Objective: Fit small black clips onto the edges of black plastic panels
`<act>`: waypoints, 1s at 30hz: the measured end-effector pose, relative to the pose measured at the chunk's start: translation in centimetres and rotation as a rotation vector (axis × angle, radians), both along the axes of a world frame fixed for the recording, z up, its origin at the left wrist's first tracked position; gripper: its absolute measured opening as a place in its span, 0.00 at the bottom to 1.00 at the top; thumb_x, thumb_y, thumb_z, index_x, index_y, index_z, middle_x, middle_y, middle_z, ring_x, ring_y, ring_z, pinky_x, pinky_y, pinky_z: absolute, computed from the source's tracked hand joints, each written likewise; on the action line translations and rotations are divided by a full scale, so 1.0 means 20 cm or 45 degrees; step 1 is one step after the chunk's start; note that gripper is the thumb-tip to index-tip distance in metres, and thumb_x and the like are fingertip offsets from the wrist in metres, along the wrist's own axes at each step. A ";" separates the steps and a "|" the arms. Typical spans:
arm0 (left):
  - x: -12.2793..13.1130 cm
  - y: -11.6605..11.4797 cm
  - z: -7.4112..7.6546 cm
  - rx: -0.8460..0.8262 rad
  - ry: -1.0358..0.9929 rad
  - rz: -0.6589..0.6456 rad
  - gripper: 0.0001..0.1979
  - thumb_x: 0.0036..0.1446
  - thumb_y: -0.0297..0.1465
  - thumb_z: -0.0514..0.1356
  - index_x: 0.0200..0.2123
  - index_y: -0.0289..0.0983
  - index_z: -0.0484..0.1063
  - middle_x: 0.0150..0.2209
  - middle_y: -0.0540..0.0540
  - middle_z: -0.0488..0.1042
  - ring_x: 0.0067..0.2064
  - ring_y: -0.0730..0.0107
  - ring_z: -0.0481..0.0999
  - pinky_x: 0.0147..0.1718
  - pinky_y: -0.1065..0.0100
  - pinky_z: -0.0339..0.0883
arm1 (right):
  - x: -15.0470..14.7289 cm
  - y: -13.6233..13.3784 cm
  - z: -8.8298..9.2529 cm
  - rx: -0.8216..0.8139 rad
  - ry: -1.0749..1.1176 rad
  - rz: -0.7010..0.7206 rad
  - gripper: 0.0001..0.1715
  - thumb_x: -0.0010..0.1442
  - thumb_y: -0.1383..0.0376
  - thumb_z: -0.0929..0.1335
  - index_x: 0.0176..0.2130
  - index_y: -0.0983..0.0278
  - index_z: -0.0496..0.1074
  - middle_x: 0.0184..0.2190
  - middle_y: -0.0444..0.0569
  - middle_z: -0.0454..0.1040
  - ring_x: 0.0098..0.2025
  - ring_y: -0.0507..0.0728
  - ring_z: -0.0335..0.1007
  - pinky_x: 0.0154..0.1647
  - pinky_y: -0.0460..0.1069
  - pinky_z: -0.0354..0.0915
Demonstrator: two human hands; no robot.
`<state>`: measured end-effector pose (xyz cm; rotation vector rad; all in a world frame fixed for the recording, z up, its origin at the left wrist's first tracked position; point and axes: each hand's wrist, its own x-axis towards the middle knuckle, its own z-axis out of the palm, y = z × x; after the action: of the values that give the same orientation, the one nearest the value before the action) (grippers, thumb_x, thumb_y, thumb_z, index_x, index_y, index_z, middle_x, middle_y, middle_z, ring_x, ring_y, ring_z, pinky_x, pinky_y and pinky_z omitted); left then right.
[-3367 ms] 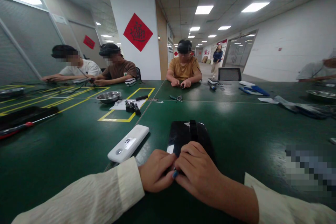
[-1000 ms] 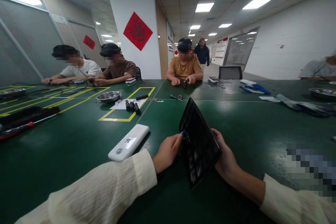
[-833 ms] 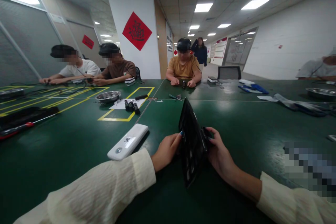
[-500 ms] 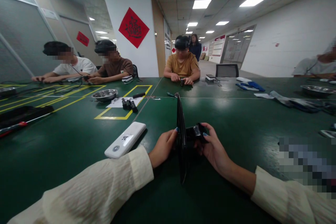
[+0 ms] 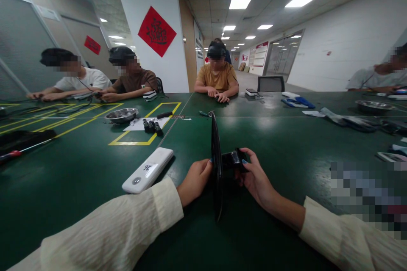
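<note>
Above the green table: black panel held on edge

Left hand pinches black panel, thumb on its face; right hand, half-curled, grips black bracket behind, seemingly steadying both sides. White device: sticker probably "26", inverted. Red poster: writing illegible.

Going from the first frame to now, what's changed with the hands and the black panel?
The black panel, roughly flat at first, has been tipped up on edge. The hands have parted from its near edge: the left hand holds its left side, and the right hand has taken hold of the black bracket on its right. The white device stays on the table.
</note>
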<state>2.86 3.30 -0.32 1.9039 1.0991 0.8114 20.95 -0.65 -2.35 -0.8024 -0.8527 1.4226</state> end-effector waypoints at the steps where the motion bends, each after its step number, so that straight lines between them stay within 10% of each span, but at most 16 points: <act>1: 0.00 0.00 0.00 -0.009 0.001 -0.007 0.21 0.59 0.40 0.46 0.26 0.33 0.70 0.24 0.48 0.70 0.28 0.66 0.67 0.30 0.66 0.64 | 0.00 0.00 0.00 -0.001 -0.001 -0.001 0.27 0.50 0.59 0.66 0.48 0.54 0.54 0.22 0.39 0.68 0.22 0.52 0.62 0.20 0.44 0.53; 17: -0.01 0.05 -0.04 -0.103 -0.288 0.004 0.12 0.59 0.41 0.49 0.30 0.38 0.61 0.24 0.53 0.65 0.31 0.67 0.68 0.37 0.64 0.64 | -0.01 -0.01 0.02 -0.012 -0.024 -0.037 0.27 0.49 0.61 0.66 0.48 0.54 0.54 0.25 0.39 0.69 0.22 0.51 0.64 0.19 0.44 0.53; 30: -0.01 0.03 -0.08 0.199 0.094 0.013 0.09 0.62 0.36 0.44 0.31 0.40 0.54 0.27 0.52 0.62 0.29 0.70 0.64 0.29 0.68 0.58 | -0.01 0.00 0.03 -0.159 0.089 -0.131 0.26 0.48 0.60 0.68 0.47 0.54 0.58 0.23 0.38 0.68 0.22 0.52 0.63 0.20 0.45 0.55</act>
<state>2.72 4.00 -1.90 2.0741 1.1188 0.8608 20.67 -0.72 -1.71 -0.8728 -0.6652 1.4146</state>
